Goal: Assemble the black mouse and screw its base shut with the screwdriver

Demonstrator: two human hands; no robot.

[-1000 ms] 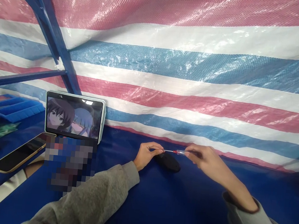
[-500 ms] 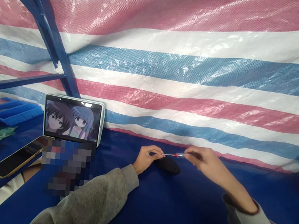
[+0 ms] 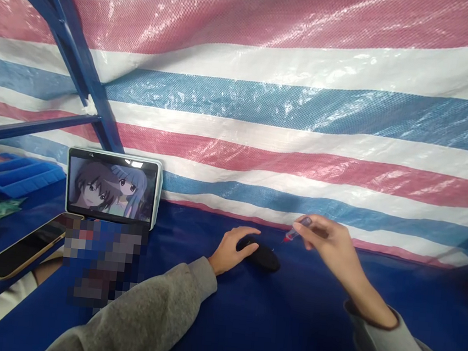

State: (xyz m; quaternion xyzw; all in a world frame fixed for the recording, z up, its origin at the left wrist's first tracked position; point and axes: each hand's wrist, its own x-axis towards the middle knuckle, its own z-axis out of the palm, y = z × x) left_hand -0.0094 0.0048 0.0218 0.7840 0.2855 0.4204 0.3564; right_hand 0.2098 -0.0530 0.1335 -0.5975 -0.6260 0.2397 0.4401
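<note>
Screwdriver (image 3: 304, 222) pinched in right hand's (image 3: 329, 237) grip, slanting down toward mouse (image 3: 265, 257) on tabletop (image 3: 265, 322); left hand (image 3: 229, 250) loosely parted at mouse's left end. Possible skid or scratch from weak bracing.

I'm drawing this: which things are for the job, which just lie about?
Likely for the job:
black oval mouse-like thing, at left hand
red-and-clear screwdriver, in right hand

Likely not:
white-edged rectangular tablet
gold-edged black phone
blue plastic tray
</note>
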